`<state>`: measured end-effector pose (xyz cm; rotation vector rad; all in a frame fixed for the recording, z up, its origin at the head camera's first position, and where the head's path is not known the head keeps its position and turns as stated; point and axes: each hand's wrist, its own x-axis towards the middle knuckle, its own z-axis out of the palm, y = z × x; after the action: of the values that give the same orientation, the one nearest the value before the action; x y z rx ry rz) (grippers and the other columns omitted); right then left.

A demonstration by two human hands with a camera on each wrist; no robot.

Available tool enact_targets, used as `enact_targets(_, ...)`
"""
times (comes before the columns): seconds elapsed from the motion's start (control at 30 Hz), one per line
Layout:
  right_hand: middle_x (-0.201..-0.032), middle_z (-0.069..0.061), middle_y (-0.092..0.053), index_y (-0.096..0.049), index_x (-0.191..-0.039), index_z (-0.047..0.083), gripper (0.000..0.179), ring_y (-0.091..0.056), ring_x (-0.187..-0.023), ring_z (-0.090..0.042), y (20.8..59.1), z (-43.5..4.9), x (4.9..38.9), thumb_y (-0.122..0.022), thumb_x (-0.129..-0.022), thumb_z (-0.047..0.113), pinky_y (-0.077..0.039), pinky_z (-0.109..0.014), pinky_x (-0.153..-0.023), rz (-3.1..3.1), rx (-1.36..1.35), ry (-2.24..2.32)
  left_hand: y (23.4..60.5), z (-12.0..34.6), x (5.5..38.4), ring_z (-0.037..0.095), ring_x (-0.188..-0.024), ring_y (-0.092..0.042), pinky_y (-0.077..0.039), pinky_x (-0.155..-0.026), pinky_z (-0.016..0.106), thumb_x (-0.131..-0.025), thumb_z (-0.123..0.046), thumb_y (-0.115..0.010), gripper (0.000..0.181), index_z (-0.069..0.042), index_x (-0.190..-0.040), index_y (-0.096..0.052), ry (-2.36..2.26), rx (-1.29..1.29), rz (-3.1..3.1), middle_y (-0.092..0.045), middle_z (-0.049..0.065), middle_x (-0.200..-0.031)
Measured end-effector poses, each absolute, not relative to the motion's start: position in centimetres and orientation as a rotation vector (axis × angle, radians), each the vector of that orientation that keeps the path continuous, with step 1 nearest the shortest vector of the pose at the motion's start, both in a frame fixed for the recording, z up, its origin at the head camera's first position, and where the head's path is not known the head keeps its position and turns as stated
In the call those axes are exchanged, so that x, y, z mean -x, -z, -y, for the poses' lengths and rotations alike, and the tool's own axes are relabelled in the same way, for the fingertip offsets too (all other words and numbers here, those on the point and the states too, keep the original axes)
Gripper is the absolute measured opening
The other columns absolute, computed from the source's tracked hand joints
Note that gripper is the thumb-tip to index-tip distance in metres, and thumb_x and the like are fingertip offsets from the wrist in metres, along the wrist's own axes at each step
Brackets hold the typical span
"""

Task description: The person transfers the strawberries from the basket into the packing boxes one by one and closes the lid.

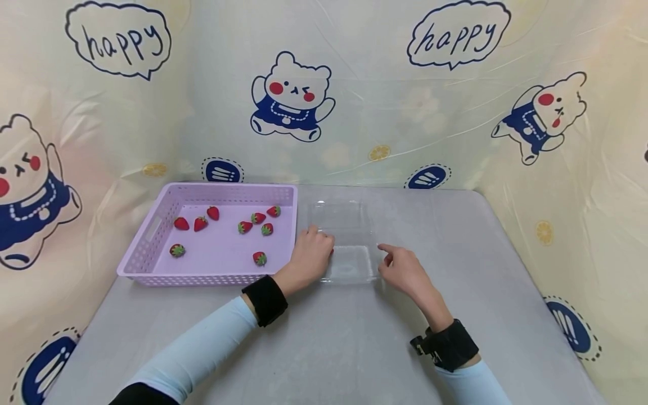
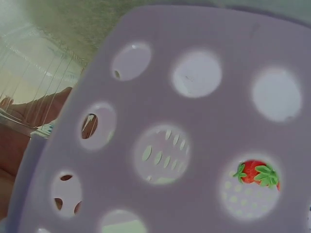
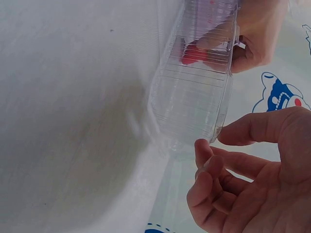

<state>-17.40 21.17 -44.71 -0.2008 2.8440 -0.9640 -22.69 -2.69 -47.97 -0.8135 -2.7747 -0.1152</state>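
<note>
A clear plastic container [image 1: 349, 263] stands on the table with its hinged lid [image 1: 338, 215] laid back behind it. My left hand [image 1: 310, 254] reaches over the container's left side with its fingers curled down. Through the clear wall in the right wrist view, a red strawberry [image 3: 194, 53] shows at the left fingertips, held by them. At the opposite side, my right hand [image 1: 405, 270] pinches the container's rim between fingertips, the other fingers curled. To the left, a lilac basket [image 1: 207, 278] holds several scattered strawberries [image 1: 245, 227]; its perforated wall fills most of the left wrist view.
The grey table [image 1: 314, 337] runs back to a patterned curtain [image 1: 364, 124] behind and at both sides. The basket's right wall stands close beside the container, under the left forearm and hand.
</note>
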Motion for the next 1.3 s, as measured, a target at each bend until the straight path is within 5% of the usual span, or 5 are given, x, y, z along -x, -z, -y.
enact_targets(0.8, -0.080, -0.006, -0.062, -0.058, -0.144, -0.006, 0.053, -0.048, -0.056, -0.015, 44.68, -21.20, 17.34, -0.058, -0.092, 0.001, -0.041, -0.031, -0.054, -2.849, 0.218, 0.948, 47.41, 2.58, 22.57, 0.030, -0.085, -0.061, -0.052, -0.069, 0.047, -0.089, -0.011, -0.079, 0.010, -0.011, -0.079, -0.076, 0.069, 0.799, 2.783, -0.072, 0.007, -0.082)
enact_targets(1.3, -0.098, -0.014, -0.071, -0.058, -0.144, -0.007, 0.051, -0.049, -0.055, -0.014, 44.69, -21.20, 17.21, -0.059, -0.094, 0.002, -0.042, -0.031, -0.054, -2.860, 0.230, 0.949, 47.02, 2.71, 22.51, 0.030, -0.086, -0.063, -0.054, -0.070, 0.046, -0.089, -0.011, -0.079, 0.011, -0.013, -0.078, -0.077, 0.042, 0.824, 2.782, -0.072, 0.006, -0.083)
